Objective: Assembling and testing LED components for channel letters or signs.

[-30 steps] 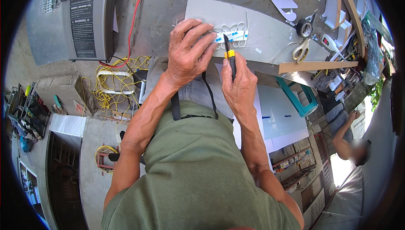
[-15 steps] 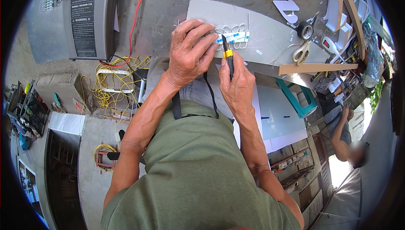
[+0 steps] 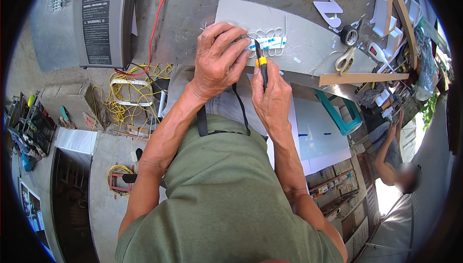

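Observation:
A white strip with blue print (image 3: 276, 44) lies on a pale grey sheet (image 3: 236, 12) at the table's near edge. White wire loops (image 3: 275, 32) stick out along both its long sides. The curled fingers of my left hand (image 3: 218, 58) grip the strip's left end and hide it. My right hand (image 3: 272, 91) is closed round a utility knife (image 3: 263, 67) with a black and yellow handle. The knife's dark blade points away from me and rests at the strip, just right of my left fingertips. I cannot tell whether it cuts into the surface.
Scissors (image 3: 344, 61), a tape roll (image 3: 349, 35) and white cut-out shapes (image 3: 329, 5) lie to the right, above a brown strip (image 3: 364, 78). A grey power supply (image 3: 102, 29) stands left, with a red cable (image 3: 155, 26). Another person (image 3: 386, 152) is at the far right.
The knife blade has shifted very slightly at the strip. Both my hands stay nearly in place. The other person's hands have moved up.

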### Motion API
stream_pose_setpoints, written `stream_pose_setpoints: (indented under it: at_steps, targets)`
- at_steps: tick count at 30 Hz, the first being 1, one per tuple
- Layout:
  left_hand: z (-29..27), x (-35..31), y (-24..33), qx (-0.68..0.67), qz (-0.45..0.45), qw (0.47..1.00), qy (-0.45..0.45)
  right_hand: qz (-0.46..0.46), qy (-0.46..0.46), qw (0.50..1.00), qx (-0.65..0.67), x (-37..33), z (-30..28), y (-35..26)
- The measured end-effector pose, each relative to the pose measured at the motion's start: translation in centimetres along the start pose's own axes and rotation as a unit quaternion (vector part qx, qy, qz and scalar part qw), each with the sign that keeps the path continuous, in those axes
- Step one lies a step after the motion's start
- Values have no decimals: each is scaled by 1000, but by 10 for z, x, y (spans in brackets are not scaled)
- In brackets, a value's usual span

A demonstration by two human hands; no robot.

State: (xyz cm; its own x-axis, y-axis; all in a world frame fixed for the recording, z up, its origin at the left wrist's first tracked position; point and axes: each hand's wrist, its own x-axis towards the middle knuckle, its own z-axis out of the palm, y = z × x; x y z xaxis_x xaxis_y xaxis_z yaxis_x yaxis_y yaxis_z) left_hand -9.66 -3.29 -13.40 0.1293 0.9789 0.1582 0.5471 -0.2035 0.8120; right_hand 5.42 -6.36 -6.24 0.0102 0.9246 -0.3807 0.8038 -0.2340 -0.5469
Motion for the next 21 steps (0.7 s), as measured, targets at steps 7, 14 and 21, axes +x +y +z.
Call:
stream_pose_setpoints:
  at_steps: [7, 14, 21]
  targets:
    - [0, 0, 1, 0, 0, 1000, 4, -14, 20, 997, -75, -4, 7, -3]
    - [3, -2, 1, 6, -4, 1000, 16, -25, 31, 994, -104, -6, 10, -5]
    - [2, -1, 3, -2, -12, 1000, 20, -20, 27, 993, -111, -8, 8, -6]
